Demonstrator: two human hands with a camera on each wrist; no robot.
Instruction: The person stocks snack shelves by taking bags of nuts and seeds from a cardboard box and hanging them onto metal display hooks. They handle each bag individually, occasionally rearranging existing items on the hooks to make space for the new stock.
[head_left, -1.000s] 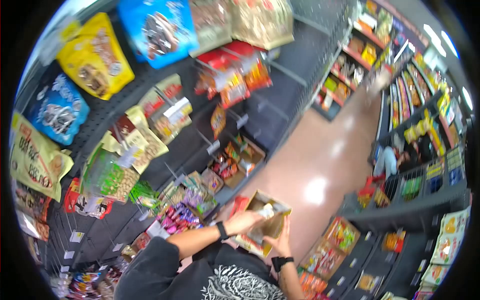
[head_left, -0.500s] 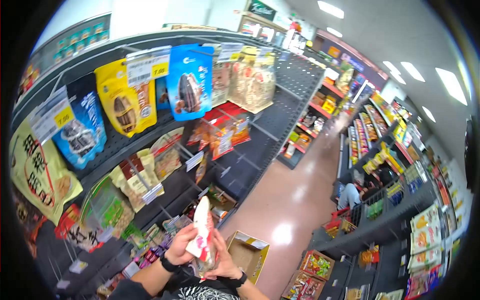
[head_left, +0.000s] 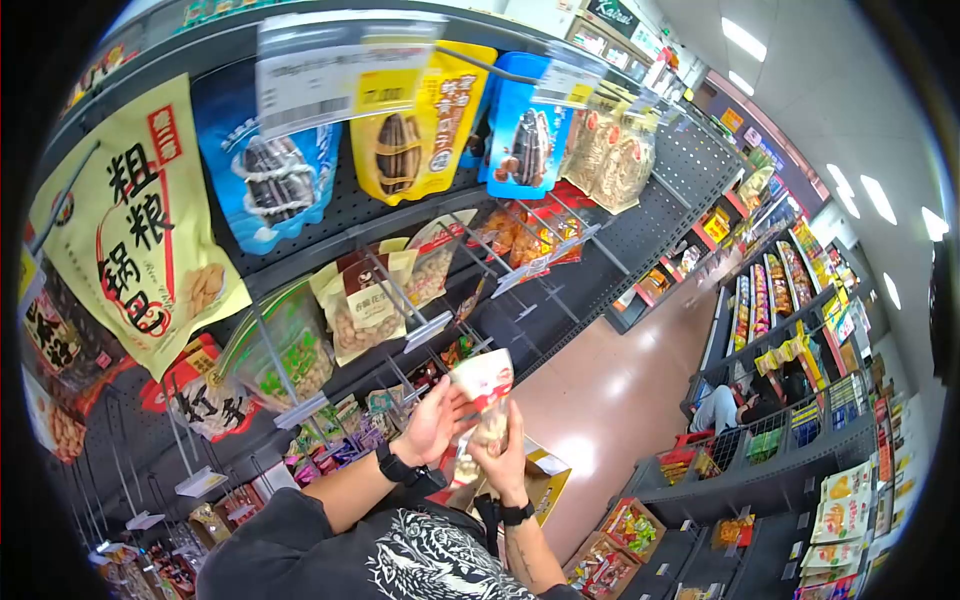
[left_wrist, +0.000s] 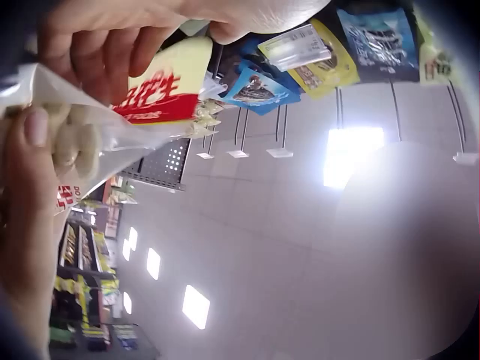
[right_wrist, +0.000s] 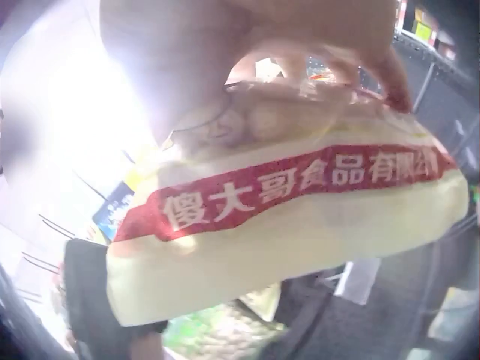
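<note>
In front of the rack [head_left: 640,230], level with its lower hooks: one bag [head_left: 482,415] of pale nuts, with a clear body and a cream header printed in red. It is standing roughly upright, near the hanging stock. Both hands are holding it.

- Left hand [head_left: 432,422] is gripping the side of the bag that is facing the rack. The left wrist view is showing its fingers curling over the header.
- Right hand [head_left: 503,455] is clasping the clear lower body on the side away from the rack, with fingers and thumb wrapping round it. The right wrist view is showing them closing above the red band of white characters.
- Neither hand is lying flat or loose.

At the foot of the rack, on the floor [head_left: 600,390]: one box [head_left: 548,480] of brown card, its top flaps standing open.

On the rack, hanging from hooks:
- A large yellow pouch [head_left: 140,230] is hanging at its near end.
- A blue pouch [head_left: 265,180] and a yellow seed pouch [head_left: 410,140] are hanging along its top row, with a price tag [head_left: 335,75] sitting in front of those two.
- Smaller packets are filling its lower rows.

Across the aisle from the rack, well apart: a person [head_left: 725,405] is crouching by low shelves.
</note>
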